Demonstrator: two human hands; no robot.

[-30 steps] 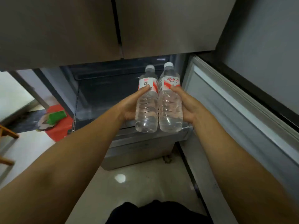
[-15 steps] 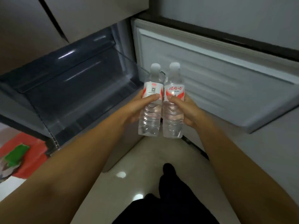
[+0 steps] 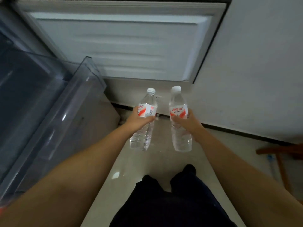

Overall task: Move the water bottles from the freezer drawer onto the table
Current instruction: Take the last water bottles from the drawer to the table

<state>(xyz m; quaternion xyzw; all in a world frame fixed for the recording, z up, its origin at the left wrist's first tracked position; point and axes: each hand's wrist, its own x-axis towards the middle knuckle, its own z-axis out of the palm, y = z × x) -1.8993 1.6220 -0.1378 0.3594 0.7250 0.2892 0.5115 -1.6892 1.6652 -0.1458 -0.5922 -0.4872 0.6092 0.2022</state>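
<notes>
Left hand (image 3: 136, 119) curled round left bottle (image 3: 144, 122), right hand (image 3: 186, 122) gripping right bottle (image 3: 179, 122). Both upright-ish, caps at 12 o'clock, apart, over floor (image 3: 160, 159). Drawer (image 3: 54, 112) open at 9 o'clock. Freezer door (image 3: 121, 45) at 12. Dark trousers (image 3: 172, 202) at 6.

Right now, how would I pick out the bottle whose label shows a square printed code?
Start at the open white freezer door at the top and drop to the two clear water bottles held above the floor. It is the left bottle, gripped by the left hand; the right bottle shows red lettering instead.
</notes>
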